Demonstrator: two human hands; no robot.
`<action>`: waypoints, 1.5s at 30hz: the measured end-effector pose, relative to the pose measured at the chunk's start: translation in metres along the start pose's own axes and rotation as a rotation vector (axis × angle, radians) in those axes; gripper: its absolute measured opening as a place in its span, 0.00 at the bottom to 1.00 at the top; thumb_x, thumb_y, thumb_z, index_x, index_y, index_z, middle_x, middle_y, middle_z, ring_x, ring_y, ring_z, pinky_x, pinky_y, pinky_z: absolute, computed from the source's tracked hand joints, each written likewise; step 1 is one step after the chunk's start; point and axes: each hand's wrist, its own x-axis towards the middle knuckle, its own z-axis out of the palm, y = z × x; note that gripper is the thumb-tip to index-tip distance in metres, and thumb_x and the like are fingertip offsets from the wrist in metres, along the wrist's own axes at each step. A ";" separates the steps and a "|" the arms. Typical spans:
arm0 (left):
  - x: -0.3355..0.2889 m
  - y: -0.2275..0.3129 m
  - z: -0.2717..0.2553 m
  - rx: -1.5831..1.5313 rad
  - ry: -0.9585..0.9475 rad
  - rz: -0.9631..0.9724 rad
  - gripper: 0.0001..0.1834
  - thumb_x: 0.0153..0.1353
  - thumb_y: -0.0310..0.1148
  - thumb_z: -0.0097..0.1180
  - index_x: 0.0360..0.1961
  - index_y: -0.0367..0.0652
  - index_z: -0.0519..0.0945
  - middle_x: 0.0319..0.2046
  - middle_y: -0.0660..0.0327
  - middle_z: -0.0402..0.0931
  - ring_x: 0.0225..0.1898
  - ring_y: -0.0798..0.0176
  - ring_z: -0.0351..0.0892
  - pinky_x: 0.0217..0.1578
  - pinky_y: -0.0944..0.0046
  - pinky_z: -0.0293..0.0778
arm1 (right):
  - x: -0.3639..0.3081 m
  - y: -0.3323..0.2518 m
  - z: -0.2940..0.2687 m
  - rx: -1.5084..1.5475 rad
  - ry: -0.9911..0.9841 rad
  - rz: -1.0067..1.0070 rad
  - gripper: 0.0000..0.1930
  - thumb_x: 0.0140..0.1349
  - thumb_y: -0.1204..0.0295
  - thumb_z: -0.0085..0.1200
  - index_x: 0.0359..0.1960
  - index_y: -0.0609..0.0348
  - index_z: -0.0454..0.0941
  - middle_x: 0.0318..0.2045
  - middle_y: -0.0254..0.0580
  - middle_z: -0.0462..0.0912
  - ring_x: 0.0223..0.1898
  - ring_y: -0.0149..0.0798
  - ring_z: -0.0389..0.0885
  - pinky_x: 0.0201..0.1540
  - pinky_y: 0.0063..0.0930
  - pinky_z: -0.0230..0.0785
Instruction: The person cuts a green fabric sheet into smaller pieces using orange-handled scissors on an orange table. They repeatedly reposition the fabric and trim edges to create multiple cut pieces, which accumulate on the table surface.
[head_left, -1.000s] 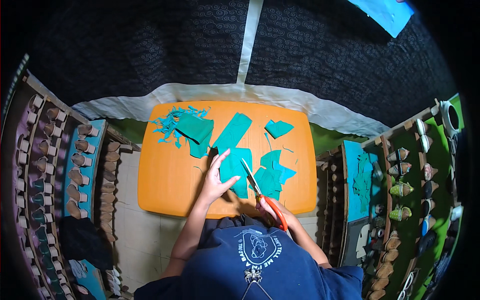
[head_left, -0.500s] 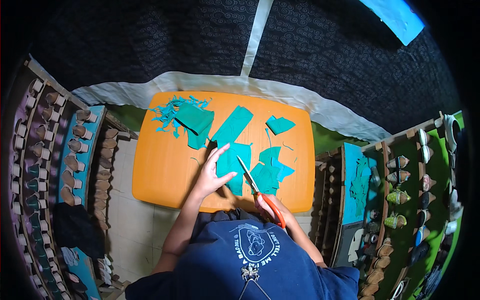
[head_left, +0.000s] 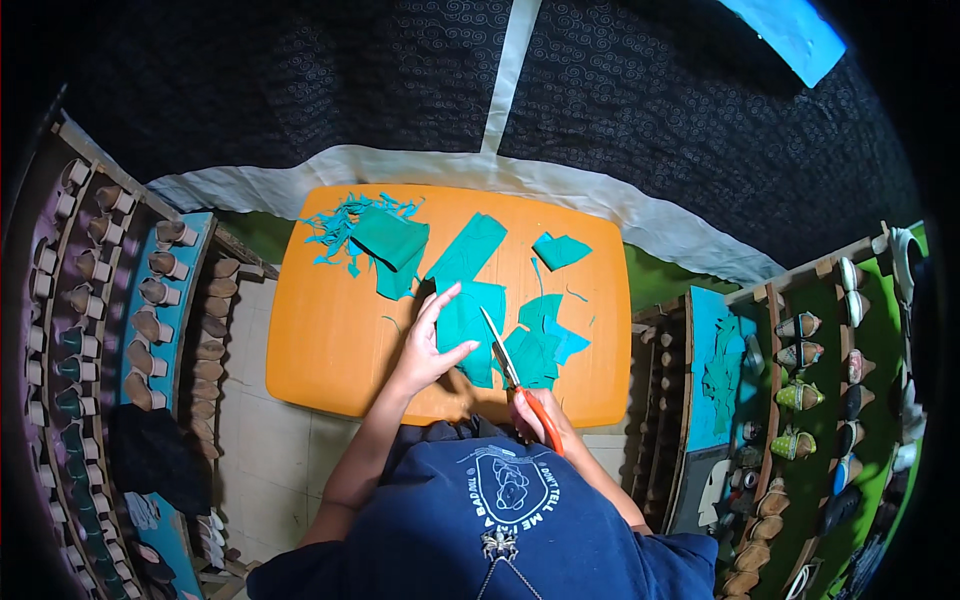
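Note:
Along its left edge, my left hand (head_left: 428, 350) holds a green sheet of cloth or thin leather (head_left: 468, 312), thumb on top and fingers reaching to the far corner. Scissors (head_left: 503, 357) with orange handles are in my right hand (head_left: 535, 412); their blades point away from me and lie at the sheet's right side. Just beyond, a folded green strip (head_left: 470, 247) rests on the orange table (head_left: 340, 345). Cut green pieces (head_left: 532, 352) lie to the right of the blades, beside a small blue-green scrap (head_left: 568, 344).
Thin green trimmings (head_left: 335, 222) are heaped at the table's far left, next to a folded green piece (head_left: 392, 238). Another green piece (head_left: 560, 250) lies far right. Racks of shoe lasts and shoes (head_left: 150, 290) flank both sides. A dark patterned curtain (head_left: 330, 90) hangs behind.
The scissors' blades have shifted slightly to the right and the orange handles have drawn closer together. My left hand keeps its hold on the sheet, nearly still.

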 end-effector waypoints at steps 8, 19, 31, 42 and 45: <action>0.001 -0.001 -0.011 0.006 -0.106 -0.052 0.42 0.42 0.23 0.64 0.60 0.36 0.57 0.59 0.56 0.54 0.62 0.61 0.48 0.62 0.63 0.42 | 0.007 0.005 -0.012 -0.146 -0.057 -0.029 0.27 0.61 0.46 0.39 0.16 0.58 0.62 0.13 0.30 0.63 0.18 0.26 0.60 0.21 0.24 0.56; 0.002 0.006 -0.012 -0.065 -0.168 -0.124 0.43 0.41 0.24 0.65 0.60 0.38 0.58 0.60 0.58 0.55 0.64 0.61 0.45 0.63 0.61 0.39 | 0.008 -0.004 -0.011 -0.040 -0.092 -0.054 0.28 0.60 0.43 0.37 0.18 0.58 0.64 0.13 0.31 0.64 0.15 0.25 0.63 0.18 0.21 0.57; 0.008 0.012 -0.015 -0.006 -0.243 -0.095 0.43 0.41 0.25 0.66 0.60 0.38 0.58 0.60 0.58 0.55 0.63 0.62 0.49 0.63 0.62 0.41 | 0.006 0.002 -0.014 -0.028 -0.103 -0.064 0.25 0.60 0.47 0.40 0.17 0.56 0.62 0.13 0.28 0.62 0.16 0.23 0.62 0.19 0.20 0.56; 0.025 0.029 -0.029 -0.013 -0.484 -0.159 0.38 0.41 0.26 0.67 0.57 0.41 0.65 0.55 0.59 0.63 0.60 0.62 0.56 0.60 0.63 0.49 | 0.011 -0.002 -0.036 -0.188 -0.204 -0.080 0.26 0.60 0.46 0.39 0.17 0.57 0.61 0.14 0.29 0.59 0.19 0.26 0.56 0.21 0.25 0.54; 0.028 0.021 -0.034 -0.026 -0.525 -0.212 0.35 0.42 0.27 0.66 0.55 0.42 0.68 0.55 0.61 0.64 0.58 0.63 0.57 0.59 0.63 0.50 | 0.010 -0.003 -0.038 -0.250 -0.225 -0.109 0.27 0.60 0.46 0.39 0.16 0.57 0.61 0.13 0.29 0.58 0.18 0.26 0.55 0.20 0.25 0.52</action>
